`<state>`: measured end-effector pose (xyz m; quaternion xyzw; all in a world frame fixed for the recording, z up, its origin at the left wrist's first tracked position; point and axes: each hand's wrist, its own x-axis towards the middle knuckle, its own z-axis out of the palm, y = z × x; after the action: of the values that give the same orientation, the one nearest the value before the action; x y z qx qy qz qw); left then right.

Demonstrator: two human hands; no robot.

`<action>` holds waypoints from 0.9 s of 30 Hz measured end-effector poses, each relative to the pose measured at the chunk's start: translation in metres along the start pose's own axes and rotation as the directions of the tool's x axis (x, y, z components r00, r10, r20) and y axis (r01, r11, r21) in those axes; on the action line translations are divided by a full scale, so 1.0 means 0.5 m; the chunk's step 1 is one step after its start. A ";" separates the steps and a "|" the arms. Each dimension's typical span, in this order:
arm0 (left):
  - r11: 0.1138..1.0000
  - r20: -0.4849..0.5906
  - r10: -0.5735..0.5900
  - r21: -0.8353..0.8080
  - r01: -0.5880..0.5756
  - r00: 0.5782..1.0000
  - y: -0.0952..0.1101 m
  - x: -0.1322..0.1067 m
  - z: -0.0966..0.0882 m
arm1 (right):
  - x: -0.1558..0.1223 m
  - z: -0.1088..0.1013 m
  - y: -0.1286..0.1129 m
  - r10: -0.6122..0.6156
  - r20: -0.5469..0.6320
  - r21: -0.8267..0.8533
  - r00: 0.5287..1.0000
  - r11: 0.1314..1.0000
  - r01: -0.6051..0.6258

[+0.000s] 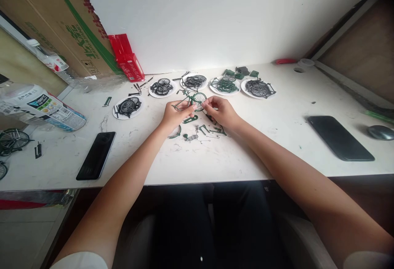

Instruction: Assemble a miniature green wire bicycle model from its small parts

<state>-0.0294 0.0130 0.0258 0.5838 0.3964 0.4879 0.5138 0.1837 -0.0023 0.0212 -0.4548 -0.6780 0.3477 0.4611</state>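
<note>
A green model bicycle (200, 98) is held up above the white table, its spoked wheel between my two hands. My left hand (177, 114) is closed on the bicycle's frame, thumb on the near side. The fingertips of my right hand (220, 110) pinch the right side of the wheel; any small part between them is too small to make out. Below the hands lie a green chain guard (190, 119), a curved green mudguard (175, 132) and several small green and metal parts (203, 130).
Paper plates of dark bicycle parts (127, 116) and a plate of green parts (224, 92) stand behind the hands. A phone (96, 156) lies left; a black pad (340, 137) and a mouse (381, 132) lie right. A large bottle (46, 105) and red box (131, 67) stand left.
</note>
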 end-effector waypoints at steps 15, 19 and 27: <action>0.998 0.027 0.018 -0.060 -0.016 0.999 0.003 -0.005 0.004 | 0.003 0.001 0.012 -0.124 -0.029 0.041 0.992 0.991 0.126; 0.999 0.014 0.008 -0.051 -0.007 1.000 0.012 -0.008 0.007 | -0.001 0.001 0.006 -0.074 -0.049 0.038 0.996 0.996 0.076; 1.000 0.031 0.015 -0.025 -0.014 0.999 0.007 -0.005 0.002 | -0.001 0.001 0.006 -0.044 -0.044 0.019 0.998 0.999 0.045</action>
<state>-0.0290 0.0095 0.0290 0.5877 0.3781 0.4874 0.5235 0.1845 -0.0019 0.0181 -0.4426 -0.6742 0.3340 0.4879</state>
